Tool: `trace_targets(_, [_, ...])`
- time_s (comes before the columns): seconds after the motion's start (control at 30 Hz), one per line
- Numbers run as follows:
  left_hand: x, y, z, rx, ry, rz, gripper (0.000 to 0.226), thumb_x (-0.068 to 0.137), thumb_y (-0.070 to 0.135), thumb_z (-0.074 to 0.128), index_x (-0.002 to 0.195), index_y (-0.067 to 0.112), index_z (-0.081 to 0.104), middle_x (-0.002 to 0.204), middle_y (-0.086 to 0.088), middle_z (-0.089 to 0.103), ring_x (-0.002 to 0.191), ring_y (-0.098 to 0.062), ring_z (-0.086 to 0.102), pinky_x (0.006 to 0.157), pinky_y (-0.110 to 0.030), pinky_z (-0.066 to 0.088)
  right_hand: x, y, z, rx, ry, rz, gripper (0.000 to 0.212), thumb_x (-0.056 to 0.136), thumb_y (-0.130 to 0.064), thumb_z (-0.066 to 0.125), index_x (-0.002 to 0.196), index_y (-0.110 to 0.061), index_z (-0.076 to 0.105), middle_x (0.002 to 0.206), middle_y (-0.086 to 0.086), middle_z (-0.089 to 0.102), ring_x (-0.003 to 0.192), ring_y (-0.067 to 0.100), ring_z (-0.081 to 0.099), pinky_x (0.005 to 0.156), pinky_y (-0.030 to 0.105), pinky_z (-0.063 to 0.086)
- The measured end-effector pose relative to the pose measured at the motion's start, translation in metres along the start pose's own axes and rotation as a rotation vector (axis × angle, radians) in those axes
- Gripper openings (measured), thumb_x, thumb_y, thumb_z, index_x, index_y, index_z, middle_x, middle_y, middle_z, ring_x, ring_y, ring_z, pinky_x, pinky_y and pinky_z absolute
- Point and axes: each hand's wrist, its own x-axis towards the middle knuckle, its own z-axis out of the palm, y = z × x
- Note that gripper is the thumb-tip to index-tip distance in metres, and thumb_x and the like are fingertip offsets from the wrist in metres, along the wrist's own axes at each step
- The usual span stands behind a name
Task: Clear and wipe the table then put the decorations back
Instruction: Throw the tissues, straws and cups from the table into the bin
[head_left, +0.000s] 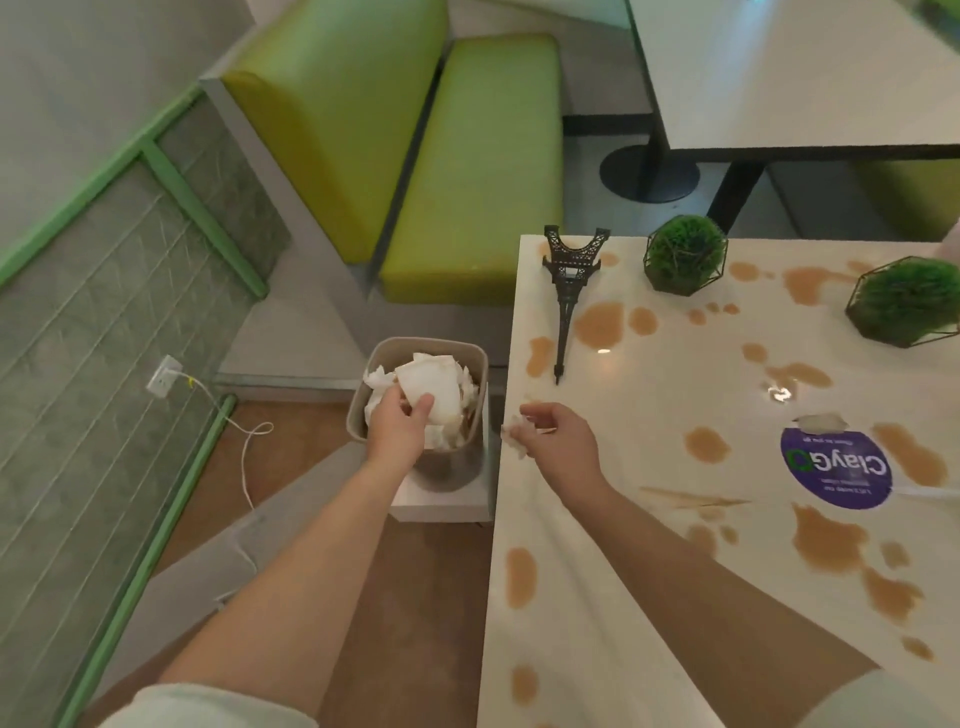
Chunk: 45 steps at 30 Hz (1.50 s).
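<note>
Your left hand (400, 423) grips a crumpled white paper cup (431, 389) right over the waste bin (363, 395), so let it drop well inside the rim, then carry your right hand (558, 441), which pinches a small tissue scrap (514, 434), across from the table (649, 597) edge beside the bin before you let go. Beyond the bin, the tower model (569, 291) and two caged plants (684, 254) stand among brown spills, well apart from both hands.
</note>
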Motion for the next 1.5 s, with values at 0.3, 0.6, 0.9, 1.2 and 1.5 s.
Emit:
trace_targets(0.3, [0.034,-0.015,0.005,0.183,-0.109,-0.023,0.042,0.098,0.033,0.054,0.136,0.014,0.054,0.128,-0.002,0.060,0.115,-0.021,0.055,0.095,-0.030,0.042,0.028,0.000,0.024,-0.053,0.027,0.038,0.026,0.084,-0.023,0.074,0.109,-0.019,0.067,0.100,-0.005,0.064,0.095,0.019,0.064,0.087,0.035,0.056])
trace_targets(0.6, [0.037,-0.013,-0.017,0.111,0.072,-0.040,0.020,0.099,0.033,0.048,0.106,0.020,0.061,0.101,0.005,0.062,0.090,-0.015,0.056,0.075,-0.029,0.040,0.059,-0.051,0.075,-0.153,-0.041,-0.098,0.019,0.086,-0.016,0.070,0.100,-0.021,0.057,0.095,-0.004,0.060,0.083,0.010,0.057,0.063,0.016,0.044])
trace_targets(0.9, [0.024,0.004,-0.028,0.143,0.076,0.021,0.018,0.098,0.037,0.046,0.106,0.026,0.057,0.095,0.011,0.059,0.086,-0.012,0.056,0.074,-0.030,0.043,0.064,-0.053,0.088,-0.340,-0.105,-0.151,0.033,0.095,-0.016,0.056,0.127,-0.017,0.060,0.130,0.005,0.053,0.106,0.018,0.058,0.087,0.022,0.043])
trace_targets(1.2, [-0.029,0.038,0.027,0.138,-0.098,0.119,0.022,0.098,0.038,0.048,0.111,0.023,0.058,0.104,0.008,0.062,0.096,-0.014,0.056,0.081,-0.031,0.043,0.010,-0.019,-0.016,-0.184,0.002,-0.053,0.022,0.096,-0.018,0.054,0.114,-0.018,0.066,0.107,-0.005,0.061,0.090,0.010,0.055,0.062,0.012,0.038])
trace_targets(1.5, [-0.138,0.071,0.145,0.211,-0.381,0.240,0.027,0.099,0.038,0.051,0.118,0.021,0.061,0.111,0.006,0.062,0.097,-0.011,0.055,0.079,-0.025,0.039,-0.053,0.033,-0.163,-0.150,0.204,0.009,0.018,0.092,-0.017,0.055,0.104,-0.021,0.067,0.094,-0.012,0.060,0.081,0.005,0.055,0.060,0.010,0.037])
